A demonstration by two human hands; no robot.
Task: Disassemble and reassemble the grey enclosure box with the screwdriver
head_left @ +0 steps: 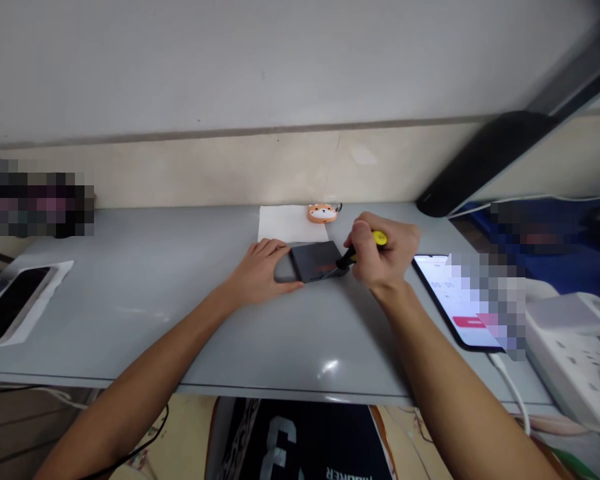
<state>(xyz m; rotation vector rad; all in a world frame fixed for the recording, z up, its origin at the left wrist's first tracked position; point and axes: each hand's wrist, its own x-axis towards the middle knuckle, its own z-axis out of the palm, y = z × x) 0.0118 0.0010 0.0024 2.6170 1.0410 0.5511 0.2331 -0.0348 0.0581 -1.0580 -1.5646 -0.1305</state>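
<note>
The right hand clamps a screwdriver, seemingly working the flat box the left hand grips, which calls for steadiness.

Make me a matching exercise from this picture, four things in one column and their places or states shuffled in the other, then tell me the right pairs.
1. Screwdriver
2. Thin dark box
3. Animal-face case
4. Power strip

A. Orange and white, near the wall
B. White, at the far right
C. Gripped in the right hand
D. Steadied by the left hand

Pairs: 1-C, 2-D, 3-A, 4-B
</note>
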